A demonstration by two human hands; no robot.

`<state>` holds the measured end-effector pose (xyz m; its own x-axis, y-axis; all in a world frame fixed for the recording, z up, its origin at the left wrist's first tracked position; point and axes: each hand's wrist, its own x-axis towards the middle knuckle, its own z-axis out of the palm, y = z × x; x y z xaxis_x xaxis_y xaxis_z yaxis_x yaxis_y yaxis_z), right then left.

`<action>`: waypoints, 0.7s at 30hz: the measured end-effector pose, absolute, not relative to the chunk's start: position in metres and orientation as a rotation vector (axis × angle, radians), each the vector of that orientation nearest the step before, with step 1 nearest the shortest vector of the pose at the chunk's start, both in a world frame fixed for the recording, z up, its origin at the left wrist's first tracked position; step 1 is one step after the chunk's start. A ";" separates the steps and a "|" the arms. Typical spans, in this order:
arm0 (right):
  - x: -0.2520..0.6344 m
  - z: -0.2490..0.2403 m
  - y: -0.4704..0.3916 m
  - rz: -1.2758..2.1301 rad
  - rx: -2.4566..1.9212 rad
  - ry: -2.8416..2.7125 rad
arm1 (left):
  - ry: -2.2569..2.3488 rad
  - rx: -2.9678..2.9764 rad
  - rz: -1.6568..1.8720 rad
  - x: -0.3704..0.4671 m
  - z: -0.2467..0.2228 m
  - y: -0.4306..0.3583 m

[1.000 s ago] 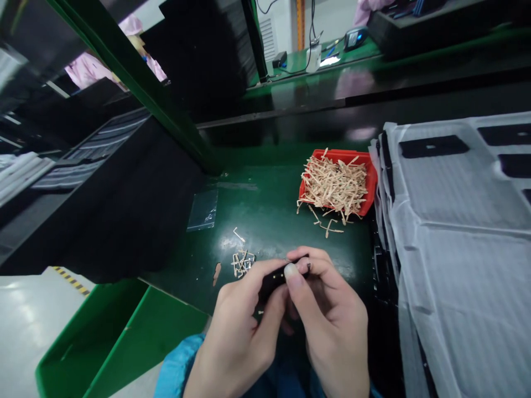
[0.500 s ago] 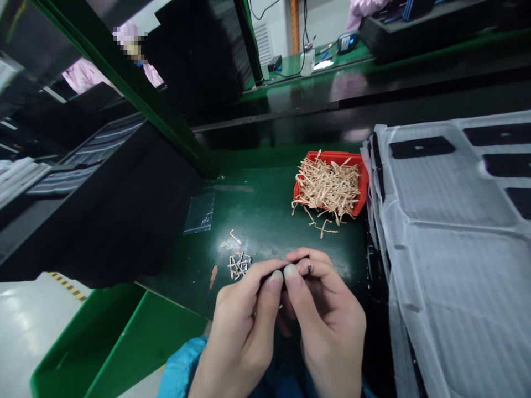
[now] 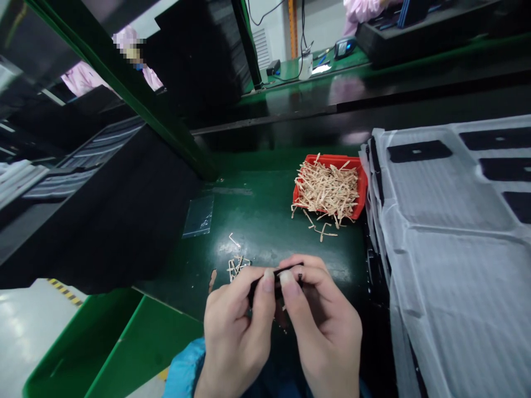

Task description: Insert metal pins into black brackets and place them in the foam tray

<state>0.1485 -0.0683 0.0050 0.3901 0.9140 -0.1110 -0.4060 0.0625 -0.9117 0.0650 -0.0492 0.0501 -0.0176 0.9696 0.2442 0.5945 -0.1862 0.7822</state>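
- Centrally, toward the bottom of the frame, a small, narrow black piece [image 3: 252, 290] is held between two bare hands, mostly hidden by fingers, with a glossy dark-green counter [image 3: 265, 213] behind it.
- The left hand [image 3: 236, 326] pinches its left end between thumb and curled forefinger; the right hand [image 3: 329, 318] grips its right end likewise, the thumb tips close together.
- Judging by the fingertip hold, it is probably light and fairly stiff; whether it is slippery or fragile cannot be told.
- Its ends seem the best place to take hold, thumbs on the near side and fingers behind, with gentle, even pressure in case it bends.
- Just left of and beyond the hands is a loose pile of pale, thin, bent strips [image 3: 237, 266].
- Right of centre, a red plastic tray [image 3: 363, 190] is heaped with similar strips, some lying outside it.
- At the right edge are layered white translucent sheets [image 3: 464, 287]; left of centre, a flat clear plastic bag [image 3: 199, 216].
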 end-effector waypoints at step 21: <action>0.154 0.000 -0.065 0.922 -1.107 -0.765 | 1.367 1.128 0.893 0.052 0.050 -0.044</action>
